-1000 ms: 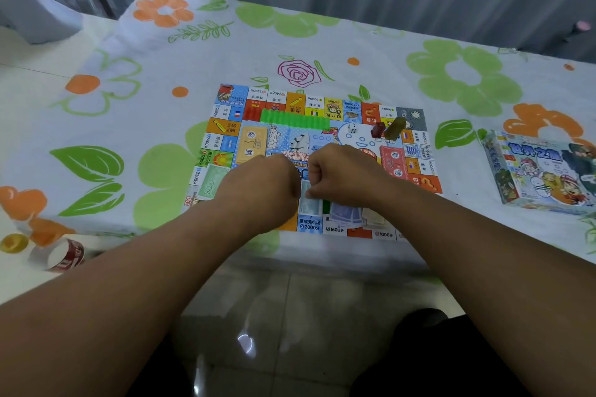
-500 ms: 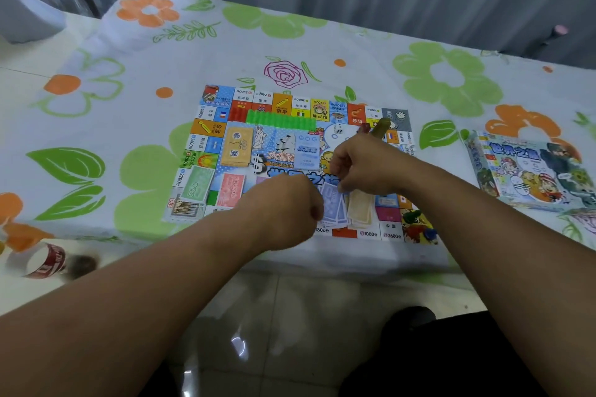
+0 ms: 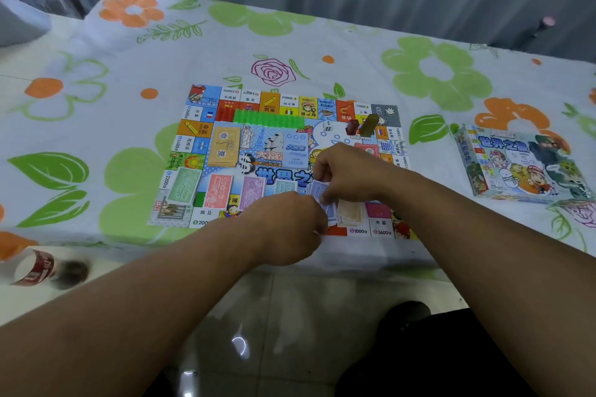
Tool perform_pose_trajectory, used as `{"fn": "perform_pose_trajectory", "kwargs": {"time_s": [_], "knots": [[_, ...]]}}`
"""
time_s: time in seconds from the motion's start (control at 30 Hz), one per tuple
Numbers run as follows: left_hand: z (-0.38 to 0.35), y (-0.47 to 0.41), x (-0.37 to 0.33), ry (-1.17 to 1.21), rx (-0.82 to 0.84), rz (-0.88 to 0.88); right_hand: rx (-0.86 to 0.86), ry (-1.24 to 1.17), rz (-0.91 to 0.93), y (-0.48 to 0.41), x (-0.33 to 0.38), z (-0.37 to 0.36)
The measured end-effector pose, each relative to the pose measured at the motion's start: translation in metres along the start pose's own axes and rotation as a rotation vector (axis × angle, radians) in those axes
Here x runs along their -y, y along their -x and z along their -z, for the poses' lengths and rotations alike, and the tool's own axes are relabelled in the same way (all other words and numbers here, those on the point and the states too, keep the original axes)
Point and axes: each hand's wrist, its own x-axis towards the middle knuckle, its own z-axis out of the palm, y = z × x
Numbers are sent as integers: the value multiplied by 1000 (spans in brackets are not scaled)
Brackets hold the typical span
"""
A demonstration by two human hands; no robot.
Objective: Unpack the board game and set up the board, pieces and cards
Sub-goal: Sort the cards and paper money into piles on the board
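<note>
The colourful game board (image 3: 200, 113) lies flat on the flowered tablecloth. Green (image 3: 183, 184), red (image 3: 219, 191) and purple (image 3: 251, 193) money notes lie in a row along its near part. Both hands meet over a blue stack of notes (image 3: 319, 192) near the board's front edge. My left hand (image 3: 290, 226) pinches its near end and my right hand (image 3: 350, 176) pinches its far end. A beige stack (image 3: 350, 213) lies just right of it. A yellow card deck (image 3: 224, 146), a blue card (image 3: 295, 147), green houses (image 3: 267, 116), a die (image 3: 328, 127) and two tokens (image 3: 360, 125) sit farther back.
The game box (image 3: 519, 164) lies on the cloth at the right. A roll of red-printed tape (image 3: 34, 267) sits at the table's near left edge beside a dark round object (image 3: 71, 271). Grey curtains hang behind the table.
The hands shifted from a tight pairing at the board's centre front to the right. The red and purple notes now lie uncovered in the row. Both hands now pinch the blue stack.
</note>
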Motion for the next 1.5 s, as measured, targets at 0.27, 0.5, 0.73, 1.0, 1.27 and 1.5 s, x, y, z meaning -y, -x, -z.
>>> {"fn": "perform_pose_trajectory", "kwargs": {"time_s": [0.27, 0.5, 0.73, 1.0, 1.27, 1.5], "knots": [[2, 0, -1, -7, 11, 0, 57, -17, -37, 1, 3, 3], [2, -1, 0, 8, 17, 3, 84, -32, -30, 6, 8, 6], [1, 0, 2, 19, 18, 0, 82, -75, -59, 7, 12, 6], [2, 0, 1, 21, 11, -10, 117, -57, -60, 6, 12, 4], [-1, -3, 7, 100, -19, -11, 121, -108, -54, 10, 12, 8], [15, -1, 15, 474, -269, 105, 48, -307, -53, 14, 2, 21]]}}
